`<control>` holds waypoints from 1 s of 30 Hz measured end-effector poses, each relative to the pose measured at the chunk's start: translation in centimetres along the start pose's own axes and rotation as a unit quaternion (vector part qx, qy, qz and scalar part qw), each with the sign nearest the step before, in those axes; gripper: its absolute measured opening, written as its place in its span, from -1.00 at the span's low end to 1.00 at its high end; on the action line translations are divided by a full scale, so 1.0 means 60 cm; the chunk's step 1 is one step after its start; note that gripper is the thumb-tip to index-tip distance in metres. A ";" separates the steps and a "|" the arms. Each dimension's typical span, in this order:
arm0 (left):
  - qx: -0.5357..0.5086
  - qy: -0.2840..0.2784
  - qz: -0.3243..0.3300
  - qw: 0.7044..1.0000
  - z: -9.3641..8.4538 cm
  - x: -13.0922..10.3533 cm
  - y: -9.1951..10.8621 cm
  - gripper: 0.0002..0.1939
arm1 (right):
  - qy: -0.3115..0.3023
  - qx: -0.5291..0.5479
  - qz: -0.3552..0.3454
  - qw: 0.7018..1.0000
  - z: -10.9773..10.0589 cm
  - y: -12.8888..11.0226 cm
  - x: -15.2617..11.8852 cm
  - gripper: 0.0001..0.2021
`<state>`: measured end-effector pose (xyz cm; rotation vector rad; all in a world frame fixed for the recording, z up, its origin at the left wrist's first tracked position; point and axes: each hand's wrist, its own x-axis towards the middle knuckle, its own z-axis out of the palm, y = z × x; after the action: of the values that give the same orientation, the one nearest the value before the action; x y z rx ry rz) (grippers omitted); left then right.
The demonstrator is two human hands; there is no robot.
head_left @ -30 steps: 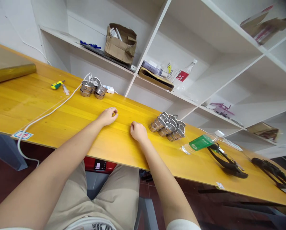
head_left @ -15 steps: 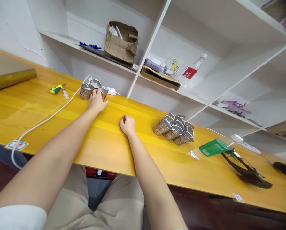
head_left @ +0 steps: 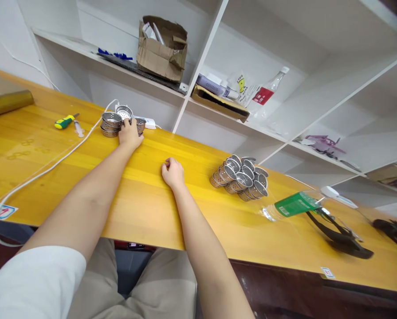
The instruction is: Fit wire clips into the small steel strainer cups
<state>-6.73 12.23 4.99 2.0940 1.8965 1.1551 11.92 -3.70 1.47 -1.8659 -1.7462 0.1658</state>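
Several perforated metal cups stand in a cluster at the back left of the table, among them a left stack point(head_left: 111, 122) and a back one point(head_left: 124, 112). My left hand point(head_left: 130, 134) reaches into this cluster, its bent fingers against the right-hand perforated metal cup point(head_left: 141, 125). The hand partly hides how it grips this cup. Loosely curled on the tabletop, my right hand point(head_left: 173, 172) shows nothing in its fingers. It lies between that cluster and a larger group of nested perforated metal cups point(head_left: 238, 177) tilted together to the right.
A white cable point(head_left: 55, 164) crosses the left side of the yellow table point(head_left: 141, 212), near a screwdriver point(head_left: 64, 122) and a small syringe-like item point(head_left: 78, 129). A green-labelled bottle point(head_left: 294, 204) and a black strap-like object point(head_left: 344, 241) lie right. White shelves point(head_left: 205, 48) rise behind.
The view has shifted slightly, moving the scene left. My left hand has moved a little to the right relative to the cups. My right hand stays curled on the table.
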 end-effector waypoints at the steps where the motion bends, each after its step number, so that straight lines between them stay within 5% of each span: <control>1: 0.000 -0.001 0.007 1.000 -0.002 -0.005 0.000 -0.24 | 0.002 0.004 0.001 1.000 0.001 0.001 0.001 -0.76; 6: -0.001 -0.033 0.061 0.998 -0.023 -0.065 0.017 -0.33 | 0.027 0.056 0.002 0.998 0.006 0.003 0.001 -0.73; 12: -0.056 -0.143 0.175 0.972 -0.057 -0.175 0.069 -0.46 | 0.092 0.245 0.004 0.965 -0.008 -0.019 -0.017 -0.21; 15: -0.115 -0.193 0.193 0.955 -0.059 -0.211 0.085 -0.44 | 0.093 0.268 -0.022 0.959 -0.019 -0.031 -0.028 -0.39; 18: -0.180 -0.187 0.167 0.951 -0.050 -0.224 0.082 -0.32 | 0.090 0.258 -0.001 0.962 -0.023 -0.037 -0.033 -0.58; 24: -0.227 -0.206 0.155 0.939 -0.044 -0.223 0.055 -0.02 | 0.126 0.235 -0.024 0.964 -0.017 -0.042 -0.031 -0.57; 30: -0.234 -0.214 0.156 0.935 -0.037 -0.219 0.046 -0.29 | 0.234 0.199 -0.023 0.951 -0.033 -0.032 -0.029 -0.56</control>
<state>-5.02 -0.90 1.95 2.1722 1.0089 0.9655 10.91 -6.01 3.53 -1.4264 -1.3119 0.0445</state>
